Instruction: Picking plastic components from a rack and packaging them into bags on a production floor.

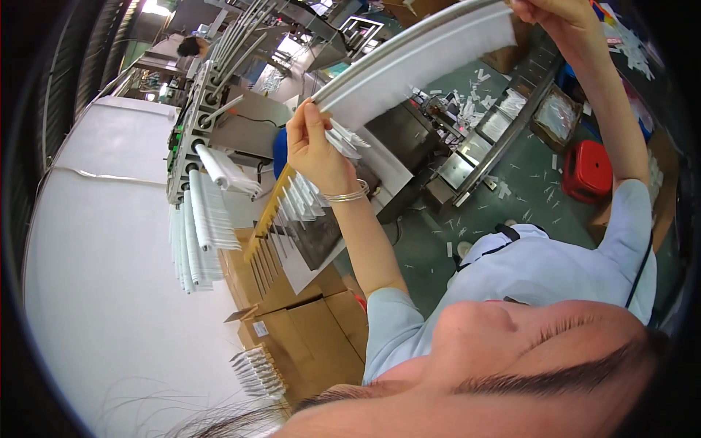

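A long thin rod with a strip of thin white sheeting (431,64) hanging from it is held up between my two hands. My left hand (320,150), with bangles on its wrist, pinches the near left end between thumb and fingers. At the upper right, my right hand (558,13) grips the far end, partly cut off by the picture's edge. Just below my left hand, a yellow notched rack (269,219) carries several rods with white pieces (301,198). To its left, white sheeting (203,212) droops from rods on an upright metal frame (191,139).
Cardboard boxes (310,325) stand below the yellow rack. A metal machine track (504,135) runs through the middle right. A red stool (584,173) stands on the green floor (522,197), which is littered with white scraps. A white panel (102,255) fills the left side.
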### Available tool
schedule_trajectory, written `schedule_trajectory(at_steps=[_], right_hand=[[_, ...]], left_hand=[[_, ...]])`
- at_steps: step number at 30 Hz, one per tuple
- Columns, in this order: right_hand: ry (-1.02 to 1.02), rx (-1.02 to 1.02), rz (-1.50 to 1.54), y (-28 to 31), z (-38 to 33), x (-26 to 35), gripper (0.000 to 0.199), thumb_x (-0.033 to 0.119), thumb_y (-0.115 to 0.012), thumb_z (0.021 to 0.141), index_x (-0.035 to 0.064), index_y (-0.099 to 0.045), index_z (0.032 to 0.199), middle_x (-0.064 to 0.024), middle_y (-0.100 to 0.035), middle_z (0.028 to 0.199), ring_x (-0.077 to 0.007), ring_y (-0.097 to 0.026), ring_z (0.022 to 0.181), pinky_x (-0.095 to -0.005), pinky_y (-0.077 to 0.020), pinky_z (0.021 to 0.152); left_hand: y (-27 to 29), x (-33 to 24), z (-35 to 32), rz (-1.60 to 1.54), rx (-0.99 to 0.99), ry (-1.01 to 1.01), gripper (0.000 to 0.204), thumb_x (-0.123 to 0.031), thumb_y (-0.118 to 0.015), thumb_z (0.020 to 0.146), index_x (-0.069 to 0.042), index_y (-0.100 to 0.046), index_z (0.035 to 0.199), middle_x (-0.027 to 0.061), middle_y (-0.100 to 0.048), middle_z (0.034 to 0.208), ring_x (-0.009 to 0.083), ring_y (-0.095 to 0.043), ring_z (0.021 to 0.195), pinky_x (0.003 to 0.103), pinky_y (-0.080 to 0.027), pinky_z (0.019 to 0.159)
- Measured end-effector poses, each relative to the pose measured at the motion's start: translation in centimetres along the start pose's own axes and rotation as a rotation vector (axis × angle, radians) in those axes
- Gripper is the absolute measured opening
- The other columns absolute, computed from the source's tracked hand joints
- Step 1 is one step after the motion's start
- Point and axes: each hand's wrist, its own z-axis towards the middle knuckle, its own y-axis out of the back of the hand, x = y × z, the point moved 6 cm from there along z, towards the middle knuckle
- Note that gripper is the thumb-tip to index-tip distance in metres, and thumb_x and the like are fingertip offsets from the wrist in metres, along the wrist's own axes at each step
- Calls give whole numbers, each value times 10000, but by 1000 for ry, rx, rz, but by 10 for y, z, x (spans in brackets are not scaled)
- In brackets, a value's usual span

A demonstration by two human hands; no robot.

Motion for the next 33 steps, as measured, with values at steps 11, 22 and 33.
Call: schedule_trajectory(at_steps=[11, 22, 33], right_hand=[[368, 101, -15, -48, 0, 22, 77, 4, -635, 800, -33, -655, 865, -96, -648, 717, -162, -619, 632, -248, -519, 631], [509, 291, -437, -101, -15, 39, 81, 16, -692, 740, -13, -685, 815, -127, -665, 777, -227, -614, 689, -313, -453, 635], [804, 692, -797, -169, -6, 30, 144, 128, -711, 749, 50, -693, 869, -45, -667, 813, -217, -611, 826, -346, -375, 765]], left_hand=[[-4, -70, 37, 693, -84, -587, 185, -72, -569, 873, -19, -640, 1036, 29, -479, 818, 115, -468, 690, 239, -412, 621], [20, -59, 53, 770, -89, -565, 302, -23, -476, 882, -49, -582, 1164, 83, -480, 934, 167, -510, 791, 272, -435, 704], [36, -40, 25, 507, -78, -360, 524, -112, -432, 928, 49, -223, 1380, 216, -338, 1376, 291, -371, 1260, 347, -271, 1046]])
